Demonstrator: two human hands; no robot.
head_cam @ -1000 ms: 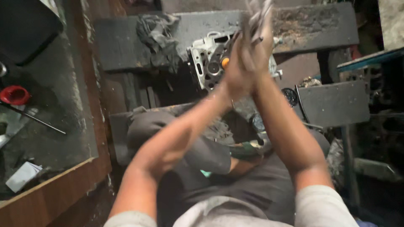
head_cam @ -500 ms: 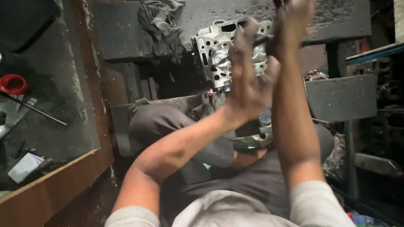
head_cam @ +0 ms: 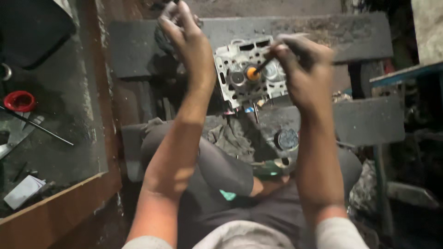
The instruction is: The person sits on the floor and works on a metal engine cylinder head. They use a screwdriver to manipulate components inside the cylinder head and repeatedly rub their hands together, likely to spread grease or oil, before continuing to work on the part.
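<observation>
Where palms met before, hands apart, right hand (head_cam: pixel 302 76) holding orange-tipped tool (head_cam: pixel 253 72)

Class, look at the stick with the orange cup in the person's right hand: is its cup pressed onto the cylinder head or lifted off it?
Apparently on. The orange cup sits against the cylinder head, its stick gripped by the right hand; true contact cannot be told.
</observation>
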